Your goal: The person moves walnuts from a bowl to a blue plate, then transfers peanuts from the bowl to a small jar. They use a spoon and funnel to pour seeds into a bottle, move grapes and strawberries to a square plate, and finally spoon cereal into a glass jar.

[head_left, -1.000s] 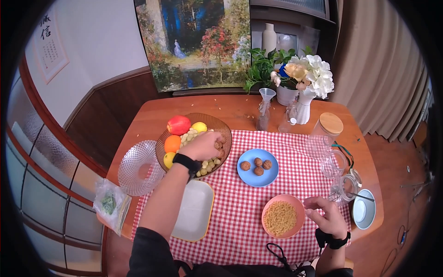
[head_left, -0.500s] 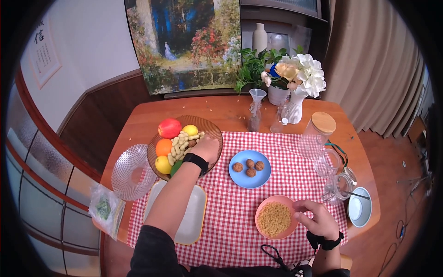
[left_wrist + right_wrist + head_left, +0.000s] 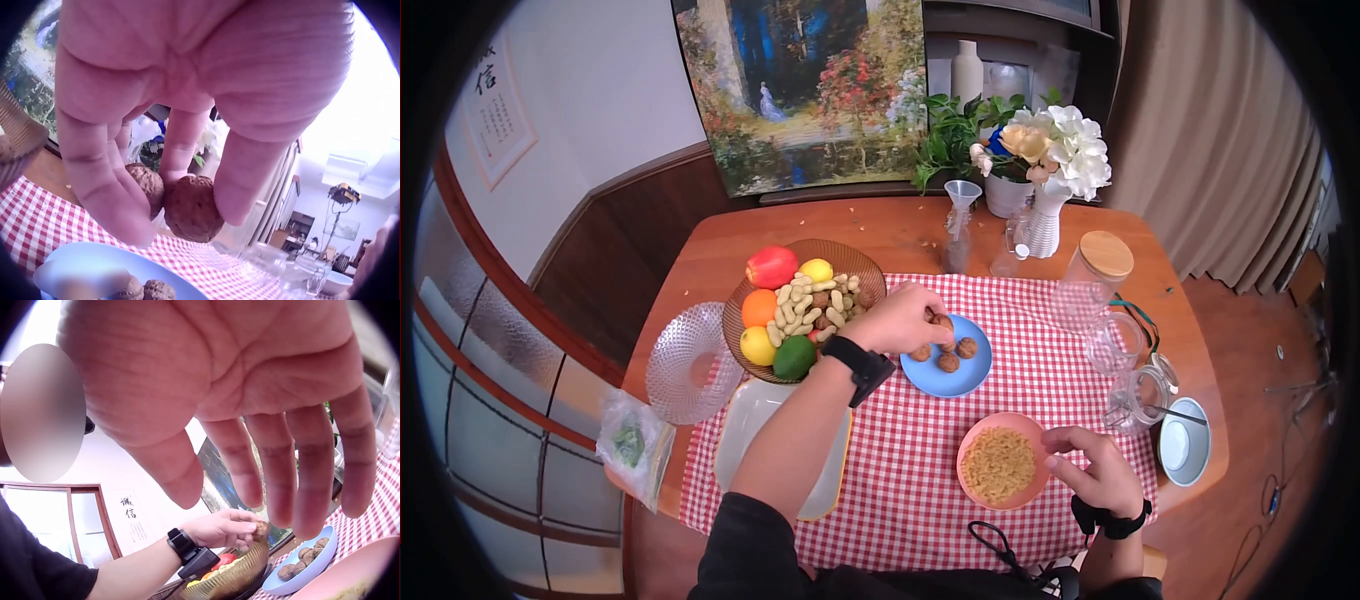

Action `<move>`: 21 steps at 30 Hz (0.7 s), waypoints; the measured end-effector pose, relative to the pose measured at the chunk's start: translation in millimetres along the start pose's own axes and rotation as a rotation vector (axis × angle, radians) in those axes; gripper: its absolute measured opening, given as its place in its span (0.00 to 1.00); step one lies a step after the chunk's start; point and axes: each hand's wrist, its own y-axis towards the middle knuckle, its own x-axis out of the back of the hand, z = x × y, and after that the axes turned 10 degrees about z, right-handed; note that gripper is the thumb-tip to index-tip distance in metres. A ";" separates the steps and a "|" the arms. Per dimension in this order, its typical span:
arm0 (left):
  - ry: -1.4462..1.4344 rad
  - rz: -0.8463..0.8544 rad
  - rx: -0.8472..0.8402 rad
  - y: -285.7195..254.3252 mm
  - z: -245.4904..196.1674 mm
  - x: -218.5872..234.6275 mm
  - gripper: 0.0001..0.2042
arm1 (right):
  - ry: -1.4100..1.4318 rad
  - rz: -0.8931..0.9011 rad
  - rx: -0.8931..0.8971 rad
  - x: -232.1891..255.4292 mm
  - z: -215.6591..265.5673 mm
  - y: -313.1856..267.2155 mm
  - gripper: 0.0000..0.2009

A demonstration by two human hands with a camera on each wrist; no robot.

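Note:
My left hand [image 3: 903, 318] is over the left edge of the blue plate [image 3: 985, 372], pinching walnuts. In the left wrist view one walnut [image 3: 194, 209] sits between the thumb and a finger, and a second walnut [image 3: 146, 187] is held among the other fingers. Several walnuts [image 3: 948, 362] lie on the plate below. At the right rim of the pink bowl [image 3: 975, 436] of small yellow pasta pieces [image 3: 1000, 464] is my right hand [image 3: 1102, 474]. Its palm faces the bowl, and its relaxed fingers hold nothing.
An amber bowl [image 3: 862, 262] at the left holds fruit, peanuts and nuts. Nearby are a clear glass bowl [image 3: 662, 375], a white tray [image 3: 750, 425] and a plastic bag [image 3: 628, 440]. Glass jars [image 3: 1135, 398] and a light blue bowl [image 3: 1185, 445] stand at the right; vases and bottles [image 3: 956, 240] behind.
My left hand was down in the amber bowl; it has come out with walnuts and moved right, over the blue plate. The right hand stays beside the pink bowl.

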 end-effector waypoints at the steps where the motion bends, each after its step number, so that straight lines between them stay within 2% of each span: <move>1: 0.058 0.013 0.054 5.0 -2.1 -6.5 0.11 | 0.004 -0.010 0.009 0.4 -0.1 -2.7 0.14; 2: 0.057 0.013 0.046 9.9 -2.9 -11.5 0.11 | -0.001 -0.016 0.006 1.4 0.1 -4.9 0.14; 4: -0.046 0.076 0.281 18.3 -1.1 -19.7 0.11 | 0.011 -0.010 0.013 2.9 -0.2 -9.8 0.14; 5: -0.033 0.080 0.295 21.7 2.4 -22.5 0.12 | 0.005 -0.021 0.017 2.9 -4.3 -12.7 0.16; 9: 0.019 0.074 0.383 29.5 9.8 -30.7 0.11 | -0.022 -0.040 0.031 6.6 -4.4 -19.6 0.16; 12: -0.045 0.073 0.438 27.9 -1.2 -28.5 0.11 | -0.038 -0.047 0.019 7.7 -2.8 -21.6 0.16; 13: -0.045 0.074 0.437 30.9 6.5 -32.0 0.11 | -0.030 -0.048 0.016 7.5 -2.4 -21.6 0.16; 15: 0.156 -0.072 0.356 38.7 29.0 -41.6 0.12 | -0.024 -0.047 0.014 7.8 -1.7 -21.5 0.16; 19: 0.144 -0.058 0.414 26.6 13.3 -31.7 0.14 | -0.022 -0.046 -0.001 6.7 -2.3 -20.8 0.15; 21: 0.408 -0.159 0.173 14.9 9.9 -25.6 0.15 | -0.009 -0.043 -0.021 6.4 -2.3 -20.0 0.14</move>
